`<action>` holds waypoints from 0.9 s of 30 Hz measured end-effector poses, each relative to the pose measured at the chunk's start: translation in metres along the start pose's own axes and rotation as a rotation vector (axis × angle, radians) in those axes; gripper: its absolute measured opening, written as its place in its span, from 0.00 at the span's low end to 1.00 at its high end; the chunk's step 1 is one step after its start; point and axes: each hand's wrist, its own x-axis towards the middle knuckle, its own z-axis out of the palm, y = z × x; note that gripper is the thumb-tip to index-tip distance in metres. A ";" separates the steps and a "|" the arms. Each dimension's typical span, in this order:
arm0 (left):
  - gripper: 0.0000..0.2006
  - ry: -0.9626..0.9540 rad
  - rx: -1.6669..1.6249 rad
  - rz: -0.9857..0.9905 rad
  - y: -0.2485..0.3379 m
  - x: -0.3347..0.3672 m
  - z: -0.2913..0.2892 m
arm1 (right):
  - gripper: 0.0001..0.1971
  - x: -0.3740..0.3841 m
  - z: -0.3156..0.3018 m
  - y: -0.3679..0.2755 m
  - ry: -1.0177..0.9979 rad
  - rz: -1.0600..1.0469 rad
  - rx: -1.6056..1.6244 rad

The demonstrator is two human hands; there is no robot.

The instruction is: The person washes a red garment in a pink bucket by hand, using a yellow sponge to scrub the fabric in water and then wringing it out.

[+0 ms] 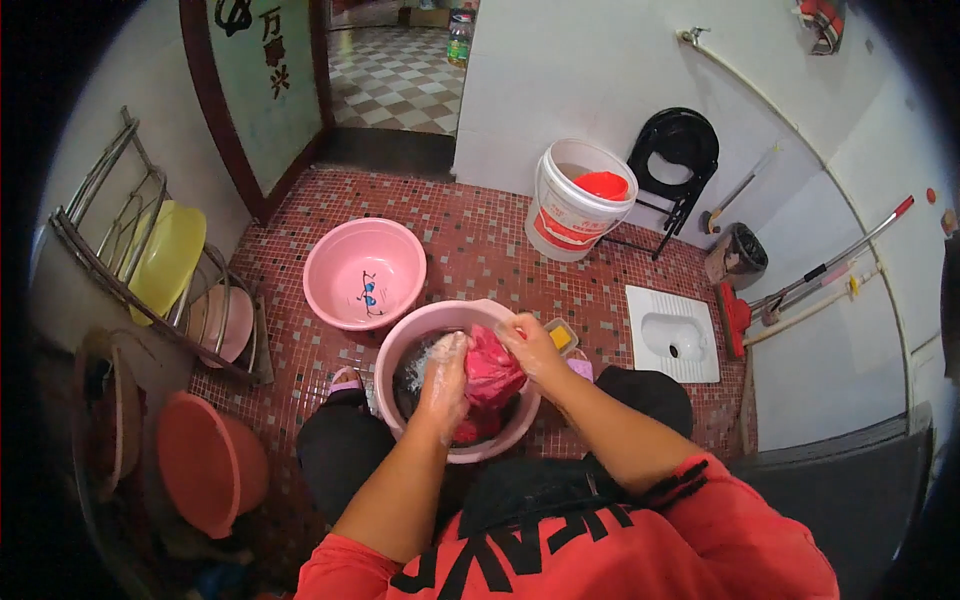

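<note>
Between my two hands is a wet, crumpled red-pink cloth (pixel 492 370), raised over a pink basin (pixel 387 385). Its lower part hangs down into the basin, where dark water with white suds shows at the left. My left hand (pixel 444 378), covered in foam, is closed on the cloth's left side. With bent fingers my right hand (pixel 530 350) grips its upper right part. The cloth's exact kind cannot be made out. Just right of the basin lies a small dish with a yellow bar of soap (pixel 560 337).
Ahead to the left stands a second pink basin (pixel 335 265). A white bucket (pixel 560 215) with a red scoop and a black folding chair (pixel 676 165) are farther right. Right lies a squat toilet (pixel 672 330); left, a metal rack (pixel 110 265) and a red tub (pixel 210 465).
</note>
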 end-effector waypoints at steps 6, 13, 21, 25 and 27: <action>0.15 0.083 0.500 0.268 0.001 0.011 -0.015 | 0.18 -0.023 -0.016 -0.023 -0.455 0.636 0.433; 0.14 0.038 -0.420 -0.203 0.014 -0.006 -0.002 | 0.10 -0.008 -0.031 -0.004 -0.342 0.539 0.667; 0.16 -0.001 -0.227 -0.411 -0.047 0.011 -0.040 | 0.10 -0.031 0.028 -0.007 -0.365 -0.470 -0.473; 0.19 -0.381 -0.571 -0.248 -0.101 0.045 -0.118 | 0.13 -0.038 0.058 -0.053 -0.431 -0.041 -0.868; 0.16 -0.011 -0.479 -0.472 -0.077 0.022 -0.036 | 0.12 -0.012 0.023 -0.037 -0.266 0.019 -0.850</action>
